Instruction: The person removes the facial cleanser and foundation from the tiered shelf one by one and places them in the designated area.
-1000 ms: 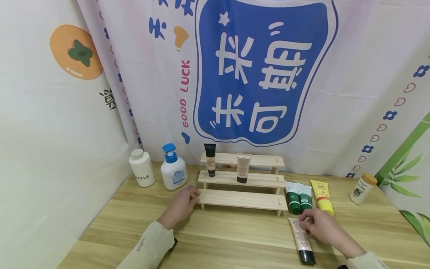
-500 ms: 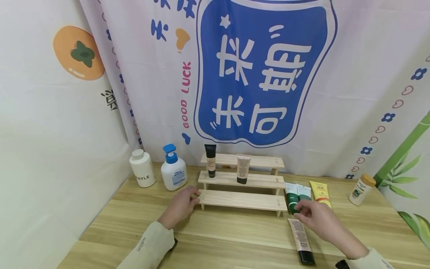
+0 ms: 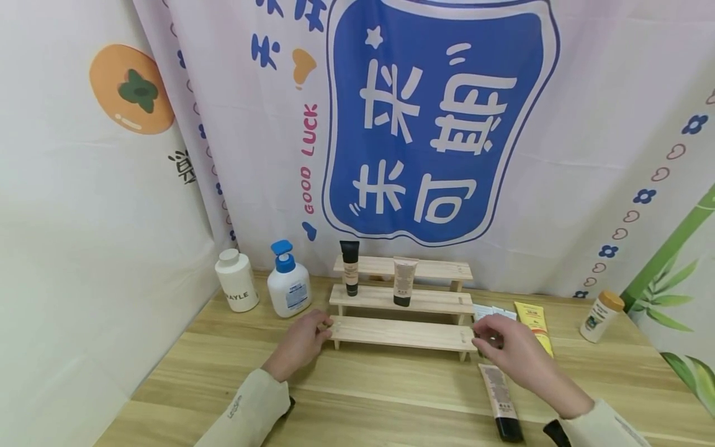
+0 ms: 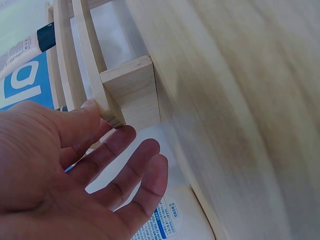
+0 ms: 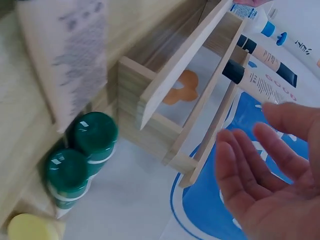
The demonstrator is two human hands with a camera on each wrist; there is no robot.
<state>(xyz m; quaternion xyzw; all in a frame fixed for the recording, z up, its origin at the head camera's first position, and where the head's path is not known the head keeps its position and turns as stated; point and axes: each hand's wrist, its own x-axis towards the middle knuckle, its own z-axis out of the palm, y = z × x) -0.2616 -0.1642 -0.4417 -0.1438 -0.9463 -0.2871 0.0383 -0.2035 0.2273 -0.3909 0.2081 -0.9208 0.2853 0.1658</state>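
Note:
A three-tier wooden display rack (image 3: 402, 334) stands on the table. My left hand (image 3: 298, 340) pinches the left end of its lowest board between thumb and fingertips; the other fingers (image 4: 150, 172) hang loosely below. My right hand (image 3: 519, 360) is at the rack's right end, fingers loosely bent and holding nothing. On the middle tier stand a black-topped cosmetic tube (image 3: 350, 268) and a beige cosmetic tube (image 3: 404, 282) with a black cap down. Another beige tube (image 3: 500, 397) lies on the table below my right hand. Two green-capped tubes (image 5: 95, 134) are partly hidden behind that hand in the head view.
Right of the rack lie a yellow tube (image 3: 533, 320) and a small orange-capped bottle (image 3: 602, 316). To the left stand a blue-topped pump bottle (image 3: 288, 288) and a white bottle (image 3: 237, 282). A printed curtain (image 3: 290, 186) hangs close behind the rack.
My right hand has lifted off the lying beige tube and moved left and away from me to the rack's right end. My left hand stays on the rack.

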